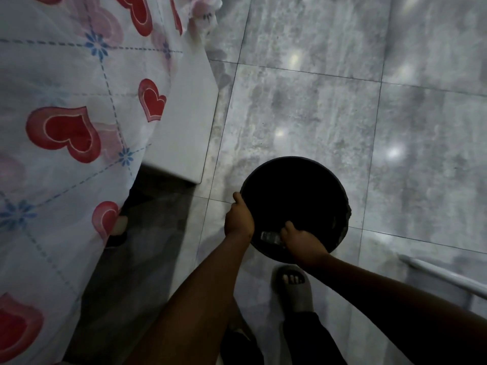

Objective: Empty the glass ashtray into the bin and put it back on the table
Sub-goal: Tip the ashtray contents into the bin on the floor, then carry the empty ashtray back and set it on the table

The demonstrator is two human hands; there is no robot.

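A round black bin (329, 177) stands on the grey tiled floor below me. My left hand (238, 218) grips its left rim. My right hand (303, 242) reaches inside the bin's near side and holds the glass ashtray (270, 237), which shows as a small clear glint against the dark interior. The ashtray's tilt and its contents are too dark to make out. The bin's inside is black and nothing in it can be seen.
A bed or table covered by a white cloth with red hearts (66, 133) fills the left side, with a white slab edge (189, 114) beside it. My sandalled foot (295, 288) is just below the bin. A white bar (442, 275) lies at the right.
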